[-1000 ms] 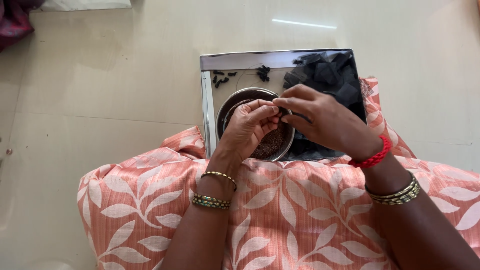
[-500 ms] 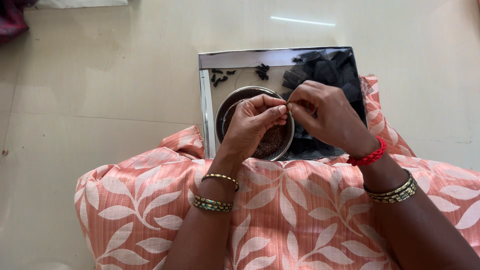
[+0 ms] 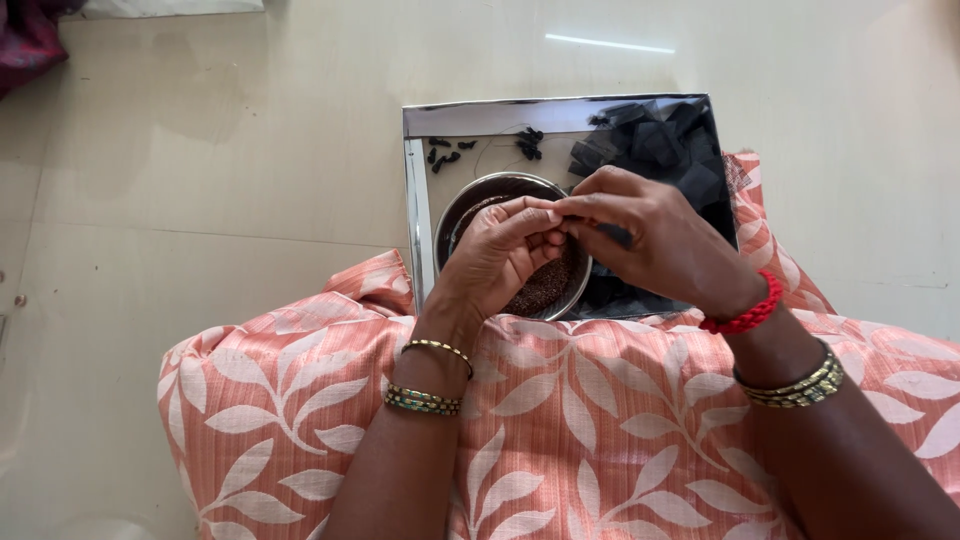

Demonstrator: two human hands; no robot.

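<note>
- Compared with half a second ago, the left hand [image 3: 500,255] and right hand [image 3: 655,240] sit much as before, fingertips pinched together over the steel bowl [image 3: 455,215] of small brown seeds [image 3: 545,285]; what they pinch is too small to tell.
- The bowl stands in a shiny steel tray [image 3: 415,200] on a pale tiled floor [image 3: 200,170], against the person's peach leaf-print lap [image 3: 560,420].
- Dark pieces [image 3: 650,140] fill the tray's far right corner; bare floor lies left and beyond.
</note>
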